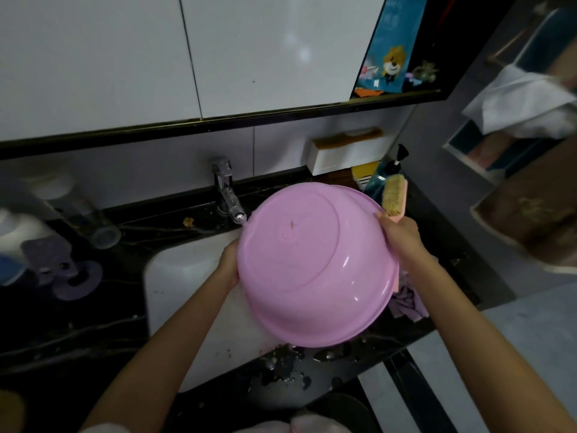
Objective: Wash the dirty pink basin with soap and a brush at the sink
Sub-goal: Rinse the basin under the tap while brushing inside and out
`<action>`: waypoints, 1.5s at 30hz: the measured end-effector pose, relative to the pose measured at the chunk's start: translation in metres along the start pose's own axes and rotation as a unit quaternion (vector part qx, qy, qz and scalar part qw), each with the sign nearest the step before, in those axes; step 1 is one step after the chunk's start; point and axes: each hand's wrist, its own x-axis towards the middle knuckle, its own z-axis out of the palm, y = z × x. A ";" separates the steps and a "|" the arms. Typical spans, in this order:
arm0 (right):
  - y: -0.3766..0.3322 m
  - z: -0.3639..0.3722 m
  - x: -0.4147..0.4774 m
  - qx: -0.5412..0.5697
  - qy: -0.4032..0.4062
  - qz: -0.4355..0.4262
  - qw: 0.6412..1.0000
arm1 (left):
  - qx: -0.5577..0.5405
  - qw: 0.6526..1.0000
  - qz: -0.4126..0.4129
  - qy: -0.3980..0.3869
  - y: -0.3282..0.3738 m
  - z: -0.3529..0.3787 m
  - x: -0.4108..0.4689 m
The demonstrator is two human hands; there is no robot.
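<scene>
Over sink (187,276), left grip (229,262) clamped basin (312,264) rim, right grip (398,232) clamped brush (394,196); underside showed brown speck (292,225), scrubbing seemingly unfinished.

A home bathroom is shown. A white sink (175,276) is set into a dark, veined countertop (93,323), and a chrome tap (226,189) is mounted behind it. White cabinet doors (265,51) are hung above. A pump bottle (393,165), a wall-mounted white box (343,154), a clear cup (93,223) and a hanging white towel (524,107) are seen around it.
</scene>
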 end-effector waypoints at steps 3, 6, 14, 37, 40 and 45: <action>0.002 -0.003 -0.006 -0.011 0.043 -0.016 0.999 | 0.077 0.997 0.016 0.010 0.009 0.013 0.000; -0.001 0.001 -0.014 -0.010 0.054 -0.023 0.998 | 0.252 0.958 0.124 0.064 0.002 0.019 -0.001; -0.014 0.007 -0.028 0.005 0.056 -0.040 0.998 | 0.351 0.915 0.191 0.054 0.003 0.032 0.019; -0.012 0.010 -0.026 0.003 0.063 -0.068 0.996 | 0.170 0.985 -0.017 0.037 -0.016 0.022 0.051; -0.011 0.010 -0.026 -0.001 0.064 -0.071 0.995 | 0.295 0.949 0.067 0.087 -0.007 0.034 0.022; -0.010 0.005 -0.022 0.004 0.065 -0.072 0.995 | 0.277 0.945 0.165 0.058 -0.022 0.021 -0.012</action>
